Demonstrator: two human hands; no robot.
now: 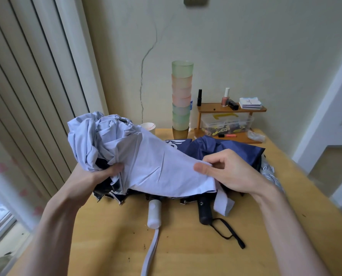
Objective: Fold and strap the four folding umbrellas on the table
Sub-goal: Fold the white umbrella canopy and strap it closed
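The left hand [106,172] grips the bunched side of the pale lilac umbrella [146,166] (likely soft, light, slippery cloth, best gathered along its ribs), just above the tabletop [106,236]. The right hand [226,172] pinches its edge between thumb and fingers [219,157]. The canopy hides the left fingers and much of the navy umbrella [226,146].

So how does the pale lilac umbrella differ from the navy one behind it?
The lilac umbrella is pale; the navy umbrella is dark. The lilac umbrella is held up, the left hand gripping its bunched cloth and the right hand pinching an edge; the navy umbrella lies on the table. Both are crumpled and unstrapped.
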